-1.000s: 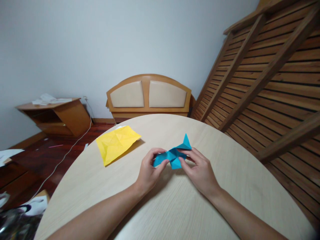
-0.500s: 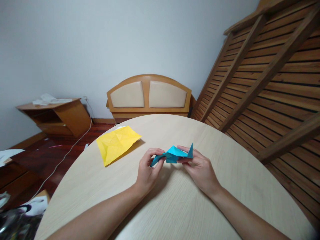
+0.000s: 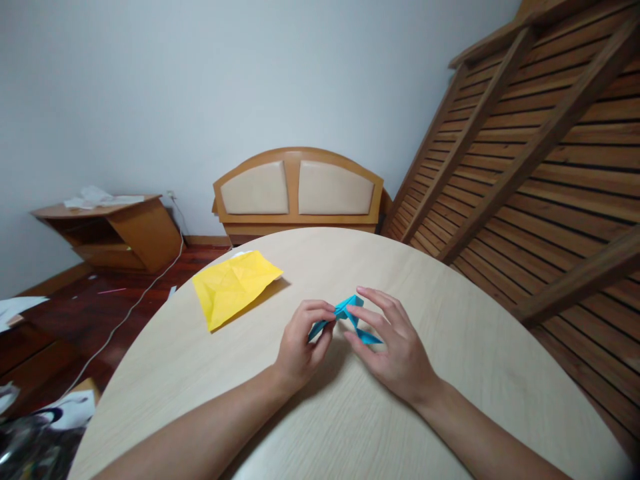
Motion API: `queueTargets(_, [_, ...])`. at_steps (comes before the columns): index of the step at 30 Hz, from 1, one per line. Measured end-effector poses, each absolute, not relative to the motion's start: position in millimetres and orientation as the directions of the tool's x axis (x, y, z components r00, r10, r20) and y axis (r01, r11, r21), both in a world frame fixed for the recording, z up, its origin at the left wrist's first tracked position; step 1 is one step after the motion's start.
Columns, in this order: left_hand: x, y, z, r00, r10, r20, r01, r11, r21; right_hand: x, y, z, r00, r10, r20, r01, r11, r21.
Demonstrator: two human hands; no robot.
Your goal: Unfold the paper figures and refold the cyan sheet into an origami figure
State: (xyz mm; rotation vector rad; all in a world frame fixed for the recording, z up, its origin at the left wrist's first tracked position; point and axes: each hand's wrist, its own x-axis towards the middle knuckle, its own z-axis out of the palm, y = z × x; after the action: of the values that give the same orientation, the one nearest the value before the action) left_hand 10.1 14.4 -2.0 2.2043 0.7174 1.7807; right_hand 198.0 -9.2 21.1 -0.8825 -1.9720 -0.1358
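Observation:
A blue folded paper point(image 3: 354, 304) is held just above the table, with creased flaps and a narrow point reaching down to the right. My left hand point(image 3: 306, 340) pinches its left end between thumb and fingers. At the other side, my right hand point(image 3: 395, 347) has its thumb and index finger on the paper, while the middle finger is stretched out above it. Part of the blue paper is hidden behind the right fingers. To the left, a creased yellow paper sheet point(image 3: 235, 287) lies on the round table point(image 3: 320, 427), apart from both hands.
Beyond the table stands a headboard point(image 3: 294, 193) with two pale panels. A slatted wooden frame point(image 3: 530, 167) leans at the right. On the left are a low wooden cabinet point(image 3: 125, 233) with papers on top and a white cable point(image 3: 135, 310) across the floor.
My right fingers have shifted leftward and spread around the blue paper. Its upright right tip has turned downward. My left hand keeps its pinch, and the yellow sheet stays put.

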Motion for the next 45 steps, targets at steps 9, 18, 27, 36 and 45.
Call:
queueTargets(9, [6,4,-1,0.283,0.519,0.806,0.18,-0.855,0.487,197,-5,14,-0.256,0.597,0.76,0.554,0.735,-0.391])
queueTargets(18, [8,3,-4,0.261,0.605,0.752,0.257,-0.795,0.55,195,-6,15,-0.249,0.633,0.733,0.514,0.728,-0.454])
queueTargets(27, [6,9,-6,0.237,0.639,0.732,0.355,-0.758,0.546,196,-5,10,-0.189,0.714,0.675,0.456,0.672,-0.584])
queueTargets(36, [8,8,-7,0.2,0.644,0.738,0.325,-0.754,0.57,196,-4,11,-0.245,0.666,0.704,0.505,0.708,-0.494])
queueTargets(45, [16,3,-5,0.078,0.777,0.625,0.226,-0.625,0.748,197,-2,9,-0.166,0.628,0.761,0.541,0.703,-0.462])
